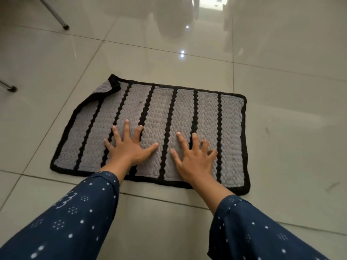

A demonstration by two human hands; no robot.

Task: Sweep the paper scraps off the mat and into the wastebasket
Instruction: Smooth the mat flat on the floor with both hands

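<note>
two hands: both are pressing flat on the mat (pixel 232 111), palms down, gripping nothing
left hand (pixel 129 147): fingers are spreading wide over the grey weave, thumb is pointing toward the frame's right, sitting at centre-left of the frame
right hand (pixel 193 158): fingers are fanning out and looking slightly blurred, lying just beside the left one, the two apart
mat: it is lying across the middle of the frame on the tile floor (pixel 291 62), grey with black stripes and a black border, its upper left corner (pixel 112 87) is folding over onto itself
sleeves: dark blue dotted sleeves (pixel 75 218) are filling the bottom of the frame
paper scraps: cannot tell any on the weave
furniture legs: metal legs (pixel 54 14) are showing at the upper left of the frame
</note>
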